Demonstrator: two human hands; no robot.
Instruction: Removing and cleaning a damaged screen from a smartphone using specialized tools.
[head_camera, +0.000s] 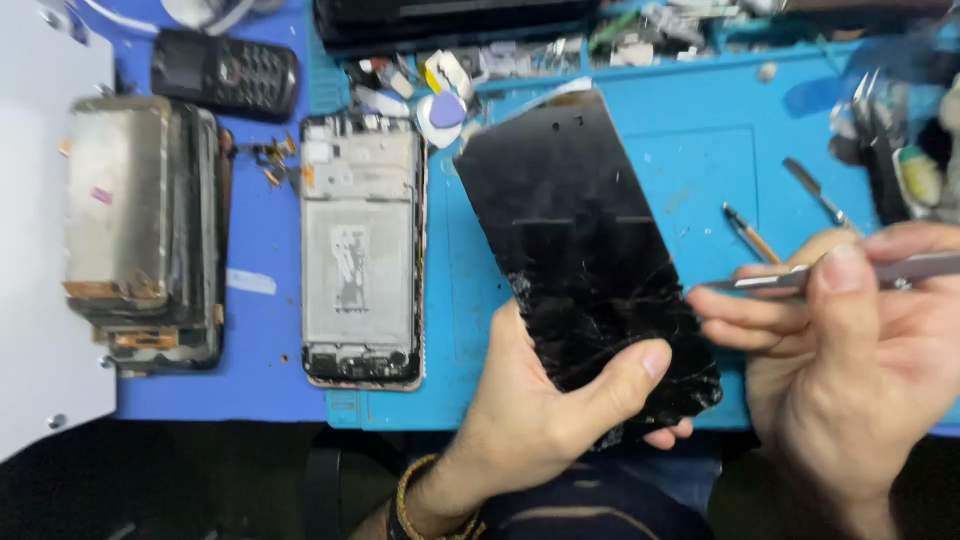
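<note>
My left hand (545, 405) grips the lower end of a cracked black phone screen panel (575, 230), thumb across its shattered corner. The panel tilts up and away over the blue mat. My right hand (840, 350) pinches a thin metal tool (790, 280) whose tip points left at the panel's right edge. The tool's tip sits close to the cracked glass; contact cannot be made out.
An opened phone frame (362, 250) lies face up on the blue work mat (700, 150). A stack of phone bodies (145, 230) sits at the left, a keypad phone (225, 72) above it. Tweezers (815, 192), a small screwdriver (750, 235) and small parts lie along the far edge.
</note>
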